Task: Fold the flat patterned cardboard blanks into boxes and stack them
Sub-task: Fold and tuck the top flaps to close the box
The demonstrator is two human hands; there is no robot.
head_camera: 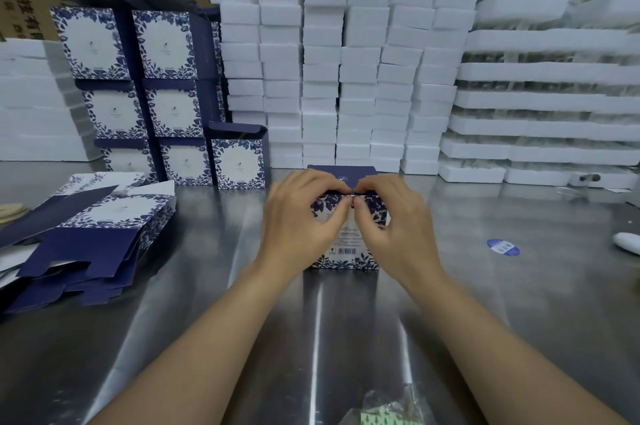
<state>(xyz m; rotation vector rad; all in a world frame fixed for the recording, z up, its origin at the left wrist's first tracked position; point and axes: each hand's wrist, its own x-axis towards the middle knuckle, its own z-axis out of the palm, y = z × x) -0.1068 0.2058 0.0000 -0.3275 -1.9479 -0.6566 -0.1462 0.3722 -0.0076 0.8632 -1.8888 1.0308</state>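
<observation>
The box [346,256] stands in the middle of the table [207,251]. The left hand [301,216] and right hand [394,220] both grip its top edge, their curled fingertips meeting at the flap. Flat blanks [100,234] lie heaped at the left, near folded boxes [166,102] stacked beside white foam blocks [346,61].

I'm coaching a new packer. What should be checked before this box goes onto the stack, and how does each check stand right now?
1. Grip: left hand and right hand both pinch the box at its top edge: ok.
2. Top flap tucked in: the fingers hide the seam: cannot tell.
3. It stands upright on the steel table: ok.
4. Free spot on the stack of folded boxes, above its single-box right column: ok.
5. More left in the pile of flat blanks: ok.
</observation>
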